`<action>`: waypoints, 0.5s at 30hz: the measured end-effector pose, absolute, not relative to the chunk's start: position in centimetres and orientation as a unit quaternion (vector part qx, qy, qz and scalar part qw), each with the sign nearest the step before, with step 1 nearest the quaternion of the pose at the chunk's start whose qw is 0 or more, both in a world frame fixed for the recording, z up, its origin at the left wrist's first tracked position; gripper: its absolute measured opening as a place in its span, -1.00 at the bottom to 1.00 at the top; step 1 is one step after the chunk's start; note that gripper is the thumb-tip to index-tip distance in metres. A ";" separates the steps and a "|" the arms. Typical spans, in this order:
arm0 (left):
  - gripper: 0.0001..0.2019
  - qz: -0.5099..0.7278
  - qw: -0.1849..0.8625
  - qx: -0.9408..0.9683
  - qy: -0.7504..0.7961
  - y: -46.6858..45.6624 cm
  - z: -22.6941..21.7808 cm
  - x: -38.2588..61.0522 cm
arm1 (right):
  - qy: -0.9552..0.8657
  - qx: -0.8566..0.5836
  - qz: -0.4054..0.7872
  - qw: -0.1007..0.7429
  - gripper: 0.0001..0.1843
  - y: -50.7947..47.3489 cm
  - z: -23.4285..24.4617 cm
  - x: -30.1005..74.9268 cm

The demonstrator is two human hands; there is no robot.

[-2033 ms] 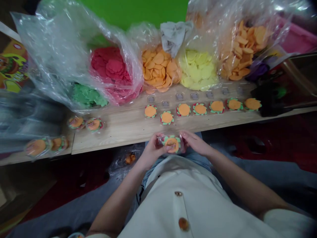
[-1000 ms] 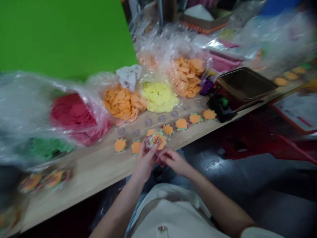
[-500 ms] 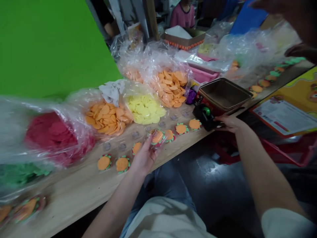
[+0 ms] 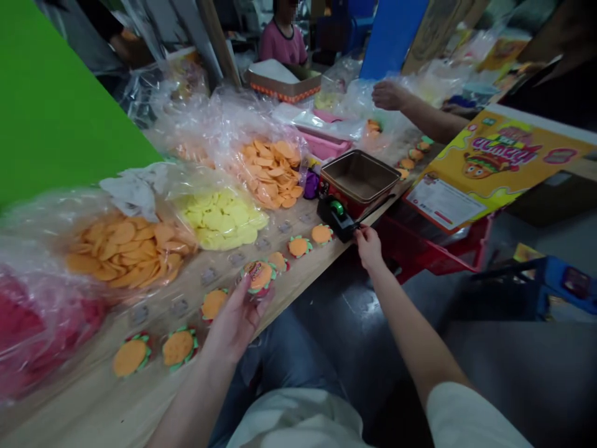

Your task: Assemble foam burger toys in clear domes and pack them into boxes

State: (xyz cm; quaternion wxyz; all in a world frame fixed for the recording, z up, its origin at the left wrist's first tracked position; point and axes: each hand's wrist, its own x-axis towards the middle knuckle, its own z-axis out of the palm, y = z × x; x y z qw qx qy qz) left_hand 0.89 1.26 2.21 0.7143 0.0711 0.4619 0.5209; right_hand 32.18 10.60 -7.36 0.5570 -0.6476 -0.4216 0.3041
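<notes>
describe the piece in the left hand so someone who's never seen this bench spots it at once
On the long wooden bench, below the bags of coloured discs, a row of orange rounds with green frills lies flat. The piece is the one lifted off that row in the left hand. It alone has a reddish label on top.

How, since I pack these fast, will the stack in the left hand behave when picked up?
Probably light: the left hand alone holds the stack up. Likely soft and squashy, since it seems layered from thin pieces like the bagged yellow discs. Its glossy surface may feel slippery.
</notes>
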 end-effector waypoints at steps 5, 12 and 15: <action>-0.80 0.542 0.700 0.073 0.459 0.0 3.0 0.0 | -0.403 -0.691 0.268 0.536 -0.81 7.1 -6.1 29.2; -0.70 0.575 0.680 0.121 0.438 -1.7 2.8 -2.8 | -0.540 -0.500 0.533 0.417 -0.77 0.6 -1.0 16.0; -0.66 0.597 0.655 0.147 0.441 -2.8 2.7 -3.9 | -0.580 -0.452 0.571 0.365 -0.77 -0.5 0.4 11.4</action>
